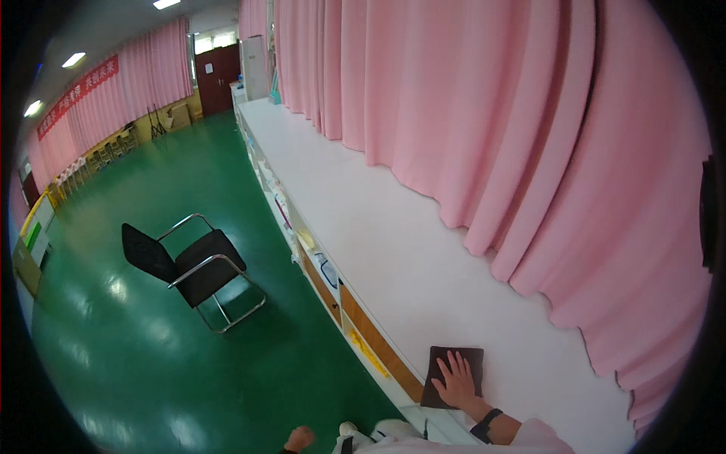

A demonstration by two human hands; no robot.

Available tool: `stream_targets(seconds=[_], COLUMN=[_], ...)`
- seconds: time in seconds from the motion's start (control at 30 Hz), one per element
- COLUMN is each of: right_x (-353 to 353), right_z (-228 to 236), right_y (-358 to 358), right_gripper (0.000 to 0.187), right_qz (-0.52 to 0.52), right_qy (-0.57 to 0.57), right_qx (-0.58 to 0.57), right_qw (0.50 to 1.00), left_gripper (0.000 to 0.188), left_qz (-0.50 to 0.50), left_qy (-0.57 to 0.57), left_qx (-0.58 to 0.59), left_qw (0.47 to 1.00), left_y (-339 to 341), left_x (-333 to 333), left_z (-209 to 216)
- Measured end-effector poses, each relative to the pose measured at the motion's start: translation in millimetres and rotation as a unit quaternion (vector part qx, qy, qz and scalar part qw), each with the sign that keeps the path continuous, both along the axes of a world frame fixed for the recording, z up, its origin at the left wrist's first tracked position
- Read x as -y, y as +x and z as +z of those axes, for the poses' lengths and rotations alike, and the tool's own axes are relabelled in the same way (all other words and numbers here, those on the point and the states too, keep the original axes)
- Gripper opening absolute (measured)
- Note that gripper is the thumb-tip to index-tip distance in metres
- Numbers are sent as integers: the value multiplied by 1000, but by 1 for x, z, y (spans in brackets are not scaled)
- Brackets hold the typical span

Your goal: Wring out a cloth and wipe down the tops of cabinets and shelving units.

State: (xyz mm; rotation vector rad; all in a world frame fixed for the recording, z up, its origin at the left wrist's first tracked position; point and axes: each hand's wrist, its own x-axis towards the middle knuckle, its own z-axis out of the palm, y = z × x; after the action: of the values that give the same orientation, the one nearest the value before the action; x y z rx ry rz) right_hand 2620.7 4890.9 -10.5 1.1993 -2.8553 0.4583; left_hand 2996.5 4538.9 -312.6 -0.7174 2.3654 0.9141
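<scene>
At lower right of the frame, my right hand (456, 386) lies on a cloth (476, 370) on the table (340, 212), which runs toward the upper left, a curtain (454, 98) along its right side. My left hand (300, 438) is at the bottom edge, left of the table; a chair (206, 278) stands on the floor (151, 378), centre-left.

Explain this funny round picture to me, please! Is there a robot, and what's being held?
I see no robot, just a person's two bare hands. The picture comes from a camera worn on their head, looking down; its very wide lens bends straight edges. The right hand lies flat on a dark square cloth, covering part of it rather than gripping it. The cloth lies on a long white counter beside pink curtains. The left hand is low in the picture, above the green floor; I can't see anything in it.
</scene>
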Motion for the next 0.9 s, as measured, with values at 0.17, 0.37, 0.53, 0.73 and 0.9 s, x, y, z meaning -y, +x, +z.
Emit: stream_targets(seconds=[0.17, 0.37, 0.53, 0.73, 0.9], right_x=[59, 198, 347, 524, 652], right_z=[2, 11, 5, -3, 1], right_y=[-6, -67, -139, -228, -280], right_gripper=[62, 62, 62, 66, 70], right_qz=[-113, -111, -83, -29, -17], right_qy=[-4, -24, -42, -42, -44], right_qx=[-9, -21, -29, -32, -37], right_qw=[994, 993, 995, 998, 998], left_gripper=[39, 39, 40, 35, 32], left_qz=[126, 122, 203, 345, 341], left_qy=[38, 51, 46, 20, 100], left_qx=[-6, -21, 9, 17, -15], left_qw=[991, 991, 978, 938, 935], left_y=[-104, -164, -154, -135, -127], left_x=[79, 172, 274, 368, 461], left_z=[59, 107, 88, 83, 55])
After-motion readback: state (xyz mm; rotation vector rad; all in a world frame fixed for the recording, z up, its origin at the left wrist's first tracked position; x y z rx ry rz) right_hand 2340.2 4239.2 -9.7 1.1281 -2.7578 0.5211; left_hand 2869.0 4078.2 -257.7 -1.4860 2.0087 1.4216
